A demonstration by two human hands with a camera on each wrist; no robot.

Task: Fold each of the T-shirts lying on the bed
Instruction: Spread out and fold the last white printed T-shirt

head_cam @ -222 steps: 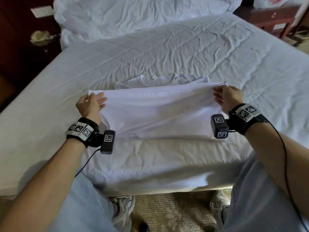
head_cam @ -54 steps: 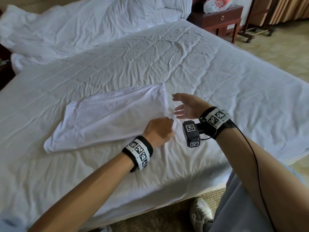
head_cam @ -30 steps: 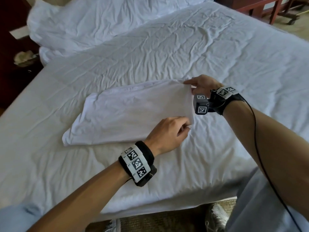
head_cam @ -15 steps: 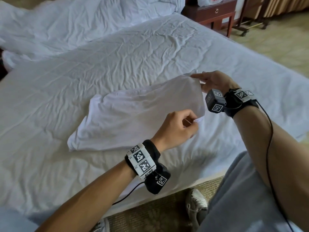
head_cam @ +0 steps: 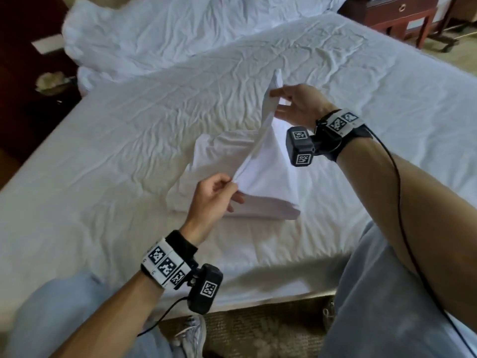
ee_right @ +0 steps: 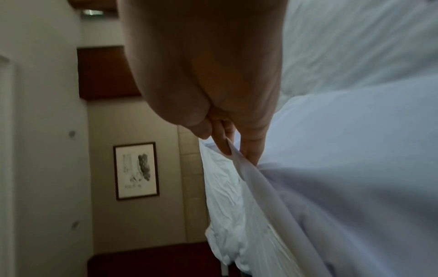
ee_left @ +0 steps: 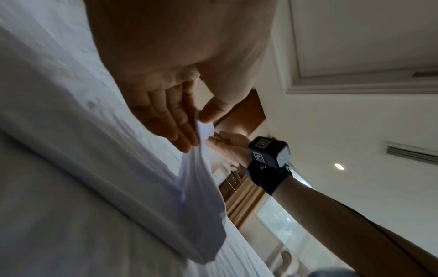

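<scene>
A white T-shirt (head_cam: 260, 174), folded into a narrow band, lies near the front edge of the bed (head_cam: 129, 140). Its right end is lifted off the sheet and stretched taut between both hands. My left hand (head_cam: 214, 195) pinches the near corner between thumb and fingers (ee_left: 187, 131). My right hand (head_cam: 294, 105) pinches the far corner higher up, thumb against fingers (ee_right: 227, 148). The raised edge runs steeply between the two hands, over the part of the T-shirt still on the bed. In the wrist views the cloth (ee_left: 196, 187) (ee_right: 320, 215) hangs from each pinch.
A crumpled white duvet (head_cam: 180, 34) is heaped at the head of the bed. A dark wooden nightstand (head_cam: 402, 14) stands at the far right, another dark one (head_cam: 38, 81) at the left. My legs and shoes (head_cam: 191, 334) are at the bed's front edge.
Both hands have lifted the shirt's right end higher and carried it leftward over the rest of the shirt; the held edge now stands nearly upright.
</scene>
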